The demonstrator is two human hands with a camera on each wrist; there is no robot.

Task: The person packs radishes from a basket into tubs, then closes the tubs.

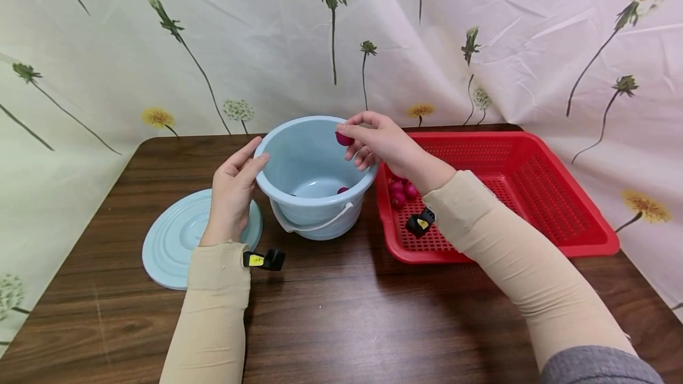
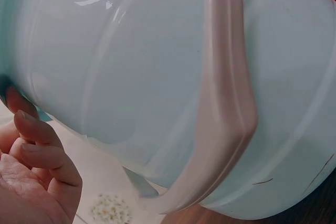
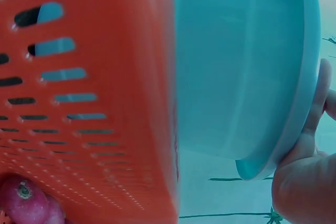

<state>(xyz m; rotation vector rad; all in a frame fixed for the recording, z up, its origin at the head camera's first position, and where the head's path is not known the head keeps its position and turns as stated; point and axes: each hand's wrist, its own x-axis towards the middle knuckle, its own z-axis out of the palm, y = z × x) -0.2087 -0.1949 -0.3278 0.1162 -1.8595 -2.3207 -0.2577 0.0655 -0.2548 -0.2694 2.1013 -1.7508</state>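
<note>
A light blue bucket (image 1: 315, 221) with a white handle (image 2: 226, 93) stands upright on the table. My left hand (image 1: 232, 179) holds the bucket's left rim, thumb at the inner side and fingers outside. Over the right part of the opening, my right hand (image 1: 381, 141) pinches a small magenta radish (image 1: 344, 138) between thumb and fingers. Another radish (image 1: 342, 190) shows low inside the bucket, partly hidden by the near rim. Several more radishes (image 1: 401, 193) lie at the left end of the red basket (image 1: 576, 245), partly under my right wrist.
The slotted basket sits immediately right of the bucket, its side wall (image 3: 121, 77) close against it. A round blue lid (image 1: 178, 242) lies flat on the wooden table (image 1: 331, 313), under my left forearm. Behind the table hangs a flower-patterned cloth (image 1: 256, 34).
</note>
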